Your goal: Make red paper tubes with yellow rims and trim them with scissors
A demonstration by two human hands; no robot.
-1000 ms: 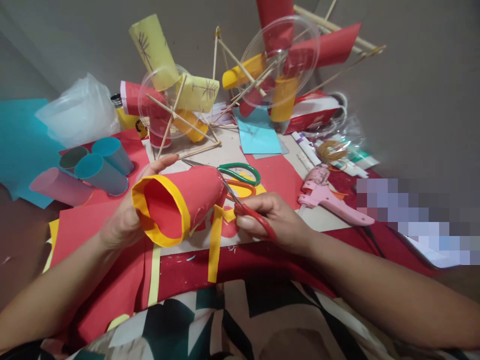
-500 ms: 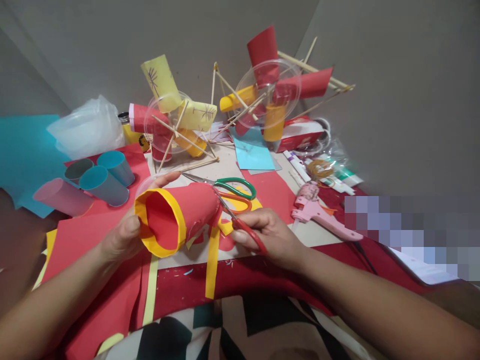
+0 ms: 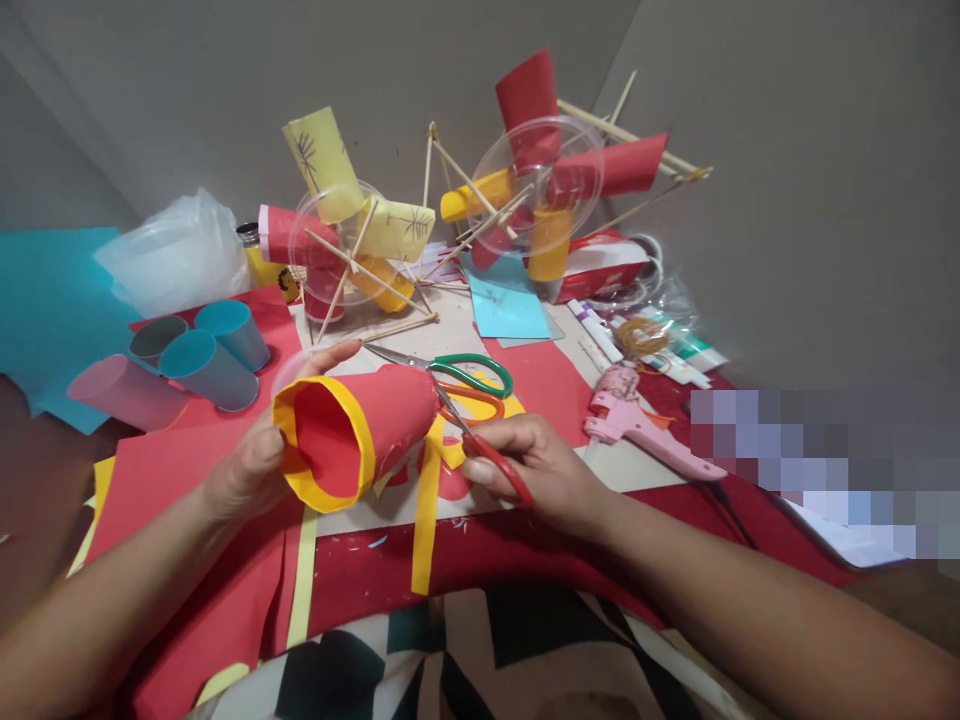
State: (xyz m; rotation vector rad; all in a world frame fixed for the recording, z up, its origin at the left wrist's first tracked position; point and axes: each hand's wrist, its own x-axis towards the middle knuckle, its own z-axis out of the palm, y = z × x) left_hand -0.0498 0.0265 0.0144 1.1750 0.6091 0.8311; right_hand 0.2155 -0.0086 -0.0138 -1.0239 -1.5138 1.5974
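My left hand (image 3: 262, 455) grips a red paper cup (image 3: 401, 410) with a yellow paper band around its rim. The cup lies on its side, its open mouth toward me and to the left. In my right hand (image 3: 525, 465) are red-handled scissors (image 3: 499, 465), their blades against the far end of the cup. A yellow paper strip (image 3: 426, 520) hangs down below that end. Behind the cup lies a second pair of scissors with one green handle (image 3: 480, 368) and one orange handle.
Blue, grey and pink paper tubes (image 3: 210, 370) stand at left on red paper. Two stick-and-paper wheels (image 3: 352, 260) rise at the back. At right lie a pink glue gun (image 3: 637, 425), glue boxes (image 3: 596, 330) and rubber bands (image 3: 640, 338). A clear plastic bag (image 3: 180, 255) sits back left.
The red cup has tilted slightly, and the scissor blades at its far end have shifted a little to the left. Both hands keep their hold.
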